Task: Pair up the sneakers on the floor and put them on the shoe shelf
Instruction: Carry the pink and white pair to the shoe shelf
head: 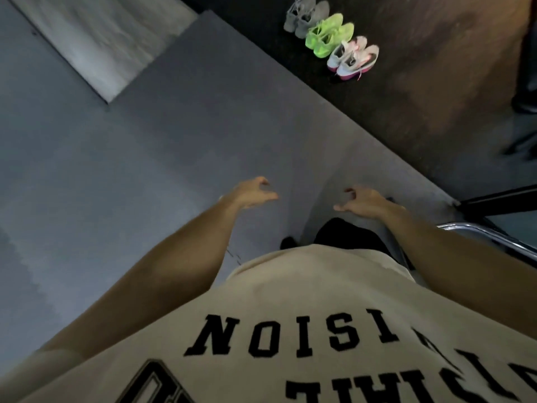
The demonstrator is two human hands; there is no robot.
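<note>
Both hands empty, left hand (252, 193) and right hand (363, 200) grip apart. Green sneakers (329, 34) sit paired between grey sneakers (305, 16) and pink-white sneakers (354, 58), well away; shelf unseen. Risk: one-handed grab splits pairs.

Tan shirt (305, 286): black upside-down letters "NOISI", rest cut off.

Both bare arms reach forward and down from the chest, elbows slightly bent, forearms angling toward each other. The left hand (254, 193) hangs empty, fingers curled loosely inward with the thumb toward the other hand. The right hand (360, 200) mirrors it, empty, fingers half-curled. The two hands are apart, touching nothing.
</note>
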